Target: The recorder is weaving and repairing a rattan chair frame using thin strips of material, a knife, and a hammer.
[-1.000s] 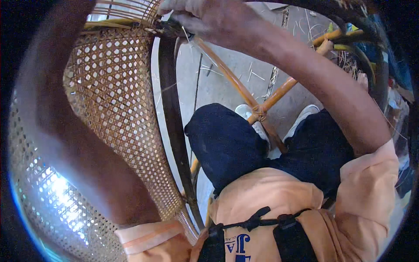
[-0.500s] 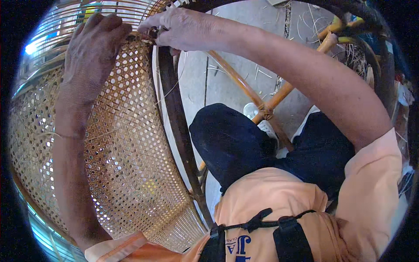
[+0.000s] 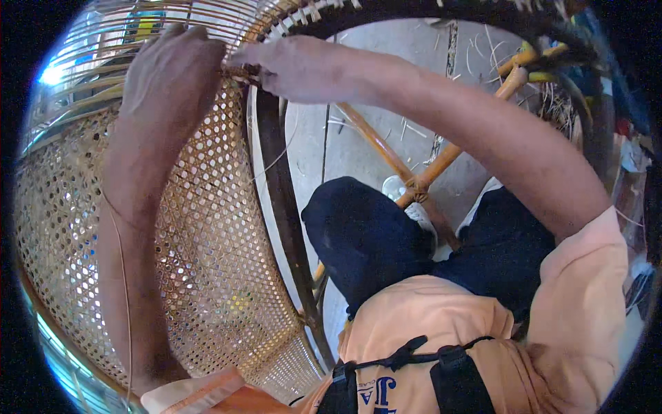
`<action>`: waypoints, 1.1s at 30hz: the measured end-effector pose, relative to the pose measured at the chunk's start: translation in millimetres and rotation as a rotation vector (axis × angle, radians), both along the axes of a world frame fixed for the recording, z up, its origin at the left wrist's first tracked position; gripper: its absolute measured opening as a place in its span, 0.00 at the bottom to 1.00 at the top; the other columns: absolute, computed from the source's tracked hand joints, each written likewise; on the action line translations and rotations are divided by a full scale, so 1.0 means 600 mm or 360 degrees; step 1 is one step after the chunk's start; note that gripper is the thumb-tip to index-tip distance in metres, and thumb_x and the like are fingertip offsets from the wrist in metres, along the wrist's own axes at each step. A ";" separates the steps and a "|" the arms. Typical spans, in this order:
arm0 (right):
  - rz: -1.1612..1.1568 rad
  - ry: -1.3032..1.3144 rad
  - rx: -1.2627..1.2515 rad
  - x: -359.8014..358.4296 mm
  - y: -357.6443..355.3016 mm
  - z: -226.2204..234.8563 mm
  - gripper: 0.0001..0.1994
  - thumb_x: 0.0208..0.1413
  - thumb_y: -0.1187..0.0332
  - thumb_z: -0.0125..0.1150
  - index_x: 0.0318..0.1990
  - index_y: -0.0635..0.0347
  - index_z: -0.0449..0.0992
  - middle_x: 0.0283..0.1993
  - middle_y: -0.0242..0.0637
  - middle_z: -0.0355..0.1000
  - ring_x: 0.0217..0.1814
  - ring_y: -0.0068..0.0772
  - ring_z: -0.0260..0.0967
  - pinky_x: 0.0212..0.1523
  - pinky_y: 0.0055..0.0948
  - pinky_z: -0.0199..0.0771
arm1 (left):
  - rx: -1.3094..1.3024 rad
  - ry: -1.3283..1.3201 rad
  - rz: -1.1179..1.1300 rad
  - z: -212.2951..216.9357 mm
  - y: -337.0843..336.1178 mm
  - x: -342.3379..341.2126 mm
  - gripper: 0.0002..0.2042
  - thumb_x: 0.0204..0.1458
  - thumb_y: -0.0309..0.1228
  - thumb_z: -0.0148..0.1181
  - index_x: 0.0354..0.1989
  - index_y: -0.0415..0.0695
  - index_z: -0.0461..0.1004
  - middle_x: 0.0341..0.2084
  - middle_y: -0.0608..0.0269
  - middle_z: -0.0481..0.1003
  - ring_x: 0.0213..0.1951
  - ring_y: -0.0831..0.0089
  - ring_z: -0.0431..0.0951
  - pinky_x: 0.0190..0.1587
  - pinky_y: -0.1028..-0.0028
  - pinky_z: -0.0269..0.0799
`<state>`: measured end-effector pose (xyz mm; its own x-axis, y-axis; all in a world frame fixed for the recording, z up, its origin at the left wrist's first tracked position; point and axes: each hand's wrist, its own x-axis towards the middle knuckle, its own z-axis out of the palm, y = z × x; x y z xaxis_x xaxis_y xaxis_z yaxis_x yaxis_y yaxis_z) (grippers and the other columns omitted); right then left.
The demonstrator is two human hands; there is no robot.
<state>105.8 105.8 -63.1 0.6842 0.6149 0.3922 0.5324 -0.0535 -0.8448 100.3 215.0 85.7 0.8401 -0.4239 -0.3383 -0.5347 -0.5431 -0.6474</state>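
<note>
A woven cane panel (image 3: pixel 207 276) with rows of small holes fills the left side, bordered by a dark curved frame rail (image 3: pixel 276 179). At the panel's upper corner my left hand (image 3: pixel 172 79) is closed, knuckles up, its fingertips hidden. Almost touching it from the right, my right hand (image 3: pixel 296 69) has its fingers pinched together. Between the two hands shows a small dark brown piece (image 3: pixel 241 72), too blurred to name. A thin cane strand (image 3: pixel 123 255) lies across my left forearm. What either hand grips is covered by the fingers.
Bare rattan rods (image 3: pixel 89 58) run behind my left hand. Pale wrapped loops (image 3: pixel 303 15) line the rail at the top. Crossed rattan poles (image 3: pixel 419 185), bound where they meet, stand over the floor (image 3: pixel 372 131), which has scattered cane scraps. My knees (image 3: pixel 365 228) are beside the frame.
Both hands have shifted slightly right, still close together at the panel's corner. A strand now trails down along my left forearm. More of the rail's pale loops shows at the top.
</note>
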 end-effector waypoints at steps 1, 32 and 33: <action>0.0068 0.0012 -0.0094 -0.001 -0.010 0.014 0.16 0.52 0.74 0.45 0.48 0.59 0.71 0.34 0.53 0.73 0.37 0.50 0.73 0.42 0.43 0.71 | -0.0036 -0.0020 0.0300 0.001 -0.026 0.010 0.08 0.49 0.30 0.52 0.34 0.42 0.74 0.36 0.54 0.75 0.44 0.54 0.73 0.48 0.59 0.67; -0.3299 0.0438 -0.1603 -0.663 -0.904 0.002 0.12 0.55 0.62 0.52 0.37 0.61 0.76 0.33 0.46 0.74 0.36 0.43 0.72 0.38 0.36 0.70 | -0.1556 -0.1005 -0.0314 -0.233 0.015 0.007 0.16 0.58 0.35 0.50 0.50 0.38 0.70 0.44 0.48 0.72 0.44 0.56 0.73 0.47 0.66 0.69; -0.3269 0.0466 -0.1621 -0.673 -0.901 -0.008 0.12 0.54 0.62 0.52 0.38 0.60 0.76 0.34 0.47 0.74 0.38 0.46 0.72 0.41 0.37 0.69 | -0.1677 -0.1062 -0.0098 -0.209 -0.014 0.007 0.15 0.58 0.34 0.51 0.49 0.38 0.71 0.45 0.50 0.73 0.46 0.60 0.73 0.48 0.67 0.69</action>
<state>-297.8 -434.9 -67.8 0.4009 -0.8574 0.3227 -0.8490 -0.4801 -0.2207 104.2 206.7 -39.5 0.6861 -0.2741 0.6739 -0.3123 -0.9476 -0.0675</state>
